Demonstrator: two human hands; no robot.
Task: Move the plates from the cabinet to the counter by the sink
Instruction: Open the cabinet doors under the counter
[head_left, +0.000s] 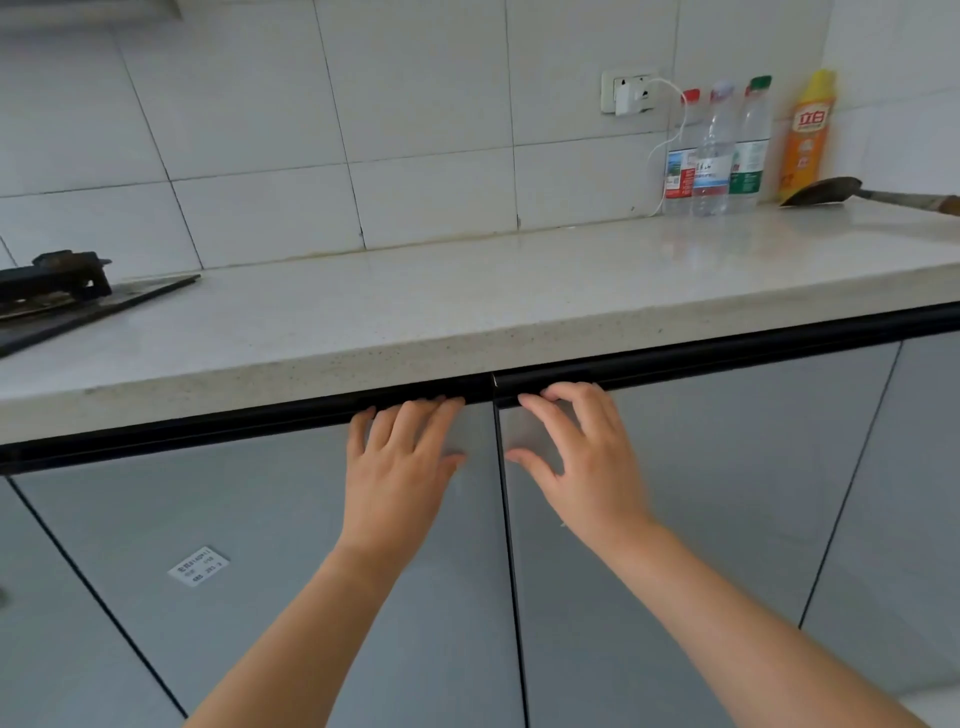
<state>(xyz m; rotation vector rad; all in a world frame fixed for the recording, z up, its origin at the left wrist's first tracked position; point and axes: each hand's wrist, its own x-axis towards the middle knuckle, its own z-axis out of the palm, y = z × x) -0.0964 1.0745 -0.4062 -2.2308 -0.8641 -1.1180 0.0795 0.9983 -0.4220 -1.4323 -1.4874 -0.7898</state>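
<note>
Both grey cabinet doors, left door (260, 545) and right door (701, 493), stand shut and meet at a narrow vertical seam, which gives no passage inward. The only opening is the dark handle channel (208, 432) along the door tops, capped by the overhanging counter (467, 301) edge. The left hand (400, 457) and right hand (576, 457) lie either side of the seam, fingertips at that channel. Above, the counter surface lies open between the stove (57, 291) at the left and the water bottles (714, 150), yellow bottle (808, 140), spatula (826, 191) and hanging white cable (675, 130) crowding the far right corner.
</note>
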